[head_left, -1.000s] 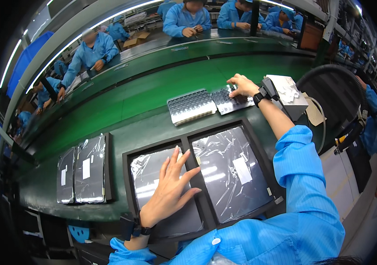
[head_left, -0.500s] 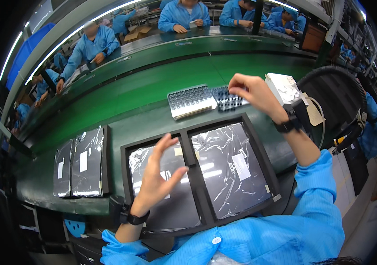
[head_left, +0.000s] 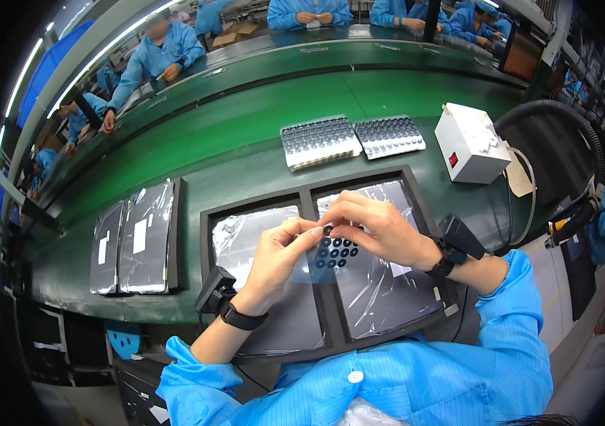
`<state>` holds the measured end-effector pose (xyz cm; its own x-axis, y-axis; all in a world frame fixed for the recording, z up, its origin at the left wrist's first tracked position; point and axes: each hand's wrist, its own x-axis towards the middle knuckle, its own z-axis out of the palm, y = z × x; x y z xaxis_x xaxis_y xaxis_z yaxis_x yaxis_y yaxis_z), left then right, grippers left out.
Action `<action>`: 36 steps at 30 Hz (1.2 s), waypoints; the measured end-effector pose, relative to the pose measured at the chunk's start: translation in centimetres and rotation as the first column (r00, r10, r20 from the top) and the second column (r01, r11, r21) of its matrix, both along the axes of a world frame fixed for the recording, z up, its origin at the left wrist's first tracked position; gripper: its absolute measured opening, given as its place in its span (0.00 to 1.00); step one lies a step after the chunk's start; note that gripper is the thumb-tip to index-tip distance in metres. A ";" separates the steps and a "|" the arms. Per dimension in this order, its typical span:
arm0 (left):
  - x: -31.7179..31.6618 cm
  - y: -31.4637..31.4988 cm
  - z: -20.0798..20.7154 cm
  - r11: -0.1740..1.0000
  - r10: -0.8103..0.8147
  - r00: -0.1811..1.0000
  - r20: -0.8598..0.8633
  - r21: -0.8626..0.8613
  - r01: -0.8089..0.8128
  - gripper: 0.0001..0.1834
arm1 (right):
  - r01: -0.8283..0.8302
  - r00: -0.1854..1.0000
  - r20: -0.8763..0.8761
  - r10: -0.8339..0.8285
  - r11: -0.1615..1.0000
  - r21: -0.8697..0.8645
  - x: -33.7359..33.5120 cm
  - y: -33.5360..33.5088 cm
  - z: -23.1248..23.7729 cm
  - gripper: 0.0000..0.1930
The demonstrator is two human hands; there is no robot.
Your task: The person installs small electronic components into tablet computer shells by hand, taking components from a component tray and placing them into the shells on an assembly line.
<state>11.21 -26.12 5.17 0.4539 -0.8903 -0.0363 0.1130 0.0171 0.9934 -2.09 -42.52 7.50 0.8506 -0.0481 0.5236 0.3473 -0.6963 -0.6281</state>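
Observation:
My left hand (head_left: 277, 255) and right hand (head_left: 380, 228) meet over a black two-compartment frame (head_left: 329, 312). Between them hangs a clear sheet of black round ring-shaped pieces (head_left: 336, 253). My right hand pinches its upper edge; the fingertips of my left hand are closed at the same edge, against the right fingers. Whether a single ring is between the fingertips is hidden. Under my hands, a film-wrapped dark panel (head_left: 281, 323) lies in the left compartment and another wrapped panel (head_left: 387, 302) with a white label in the right one.
Two stacks of ring sheets, a thicker one (head_left: 321, 142) and a thinner one (head_left: 389, 136), lie beyond the frame. A white box (head_left: 474, 145) with a red switch stands right, near a black hose (head_left: 565, 106). More wrapped panels (head_left: 147, 238) lie left. Co-workers (head_left: 164, 50) sit across the green bench.
My right hand has come back from the thinner stack with a ring sheet, over the frame. My left hand has moved right and closed from an open pose at the sheet's edge.

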 end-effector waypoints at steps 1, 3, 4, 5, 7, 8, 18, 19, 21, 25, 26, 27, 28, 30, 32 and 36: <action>0.2 0.0 -0.4 1.000 -0.020 1.000 0.001 -0.015 0.020 0.09 | 0.000 1.000 -0.001 0.000 1.000 0.005 -0.1 -0.1 -0.2 0.11; 0.3 -0.2 -0.9 0.999 -0.037 0.999 -0.004 -0.027 0.037 0.09 | -0.020 0.999 0.027 0.020 1.000 -0.011 -0.2 -0.2 -0.5 0.09; 0.1 -0.4 -1.1 0.999 -0.014 1.000 0.024 -0.045 0.015 0.09 | -0.022 0.999 0.024 0.022 1.000 -0.007 -0.1 -0.3 -0.7 0.09; -0.2 -0.6 -1.2 0.998 0.007 0.999 0.052 -0.063 -0.004 0.08 | 0.014 0.999 0.053 -0.010 0.997 -0.081 -0.2 -0.5 -0.9 0.09; -0.5 -0.5 -1.5 1.000 -0.009 1.000 0.024 -0.030 0.009 0.08 | 0.052 0.996 0.080 -0.040 0.987 -0.151 -0.4 -0.5 -1.1 0.10; -0.6 -0.4 -1.5 1.000 -0.019 1.000 0.002 -0.003 0.019 0.08 | 0.068 0.992 0.119 -0.047 0.981 -0.184 -0.6 -0.3 -1.1 0.10; 0.9 -2.1 -2.3 0.980 -0.040 0.587 0.808 -0.083 0.181 0.07 | 0.312 0.857 0.514 0.029 0.765 -0.564 -4.6 -1.8 -1.9 0.13; 1.5 -2.8 -2.3 0.989 -0.005 0.482 0.876 -0.066 0.131 0.06 | 0.374 0.827 0.562 0.024 0.723 -0.581 -4.6 -2.5 -2.0 0.13; 2.6 -4.9 -3.4 0.991 0.099 0.277 0.956 -0.119 0.058 0.06 | 0.438 0.796 0.605 0.019 0.672 -0.597 -4.4 -3.5 -2.4 0.13; 2.5 -6.5 -4.1 0.992 0.123 0.127 0.984 -0.121 -0.026 0.05 | 0.478 0.774 0.633 0.020 0.637 -0.605 -3.9 -4.4 -4.0 0.13; 2.3 -6.5 -4.0 0.992 0.126 0.102 0.987 -0.124 -0.022 0.05 | 0.484 0.766 0.642 0.027 0.632 -0.605 -3.9 -4.4 -4.1 0.13; 2.2 -6.5 -3.9 0.992 0.129 0.078 0.989 -0.128 -0.021 0.05 | 0.489 0.759 0.650 0.035 0.628 -0.605 -4.0 -4.4 -4.1 0.13; 2.1 -6.5 -3.8 0.991 0.130 0.084 0.988 -0.129 -0.020 0.05 | 0.486 0.770 0.637 0.033 0.617 -0.619 -4.2 -4.5 -4.0 0.14; 2.2 -6.5 -3.5 0.989 0.137 0.184 0.973 -0.145 0.034 0.04 | 0.486 0.771 0.636 0.029 0.620 -0.616 -4.2 -4.6 -4.2 0.14; 1.9 -6.2 -3.0 0.990 0.108 0.225 0.968 -0.126 0.066 0.04 | 0.484 0.770 0.637 0.027 0.626 -0.612 -4.1 -4.6 -4.3 0.14; 0.2 -5.3 -3.3 0.989 0.021 0.249 0.968 -0.057 0.137 0.04 | 0.414 0.832 0.555 -0.001 0.667 -0.619 -4.5 -4.9 -3.9 0.16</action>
<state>11.43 -31.46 1.86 0.0260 -0.8763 0.4811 -0.9220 0.1650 0.3504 -6.56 -47.47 3.57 0.4942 0.3570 0.7926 0.2325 -0.9329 0.2752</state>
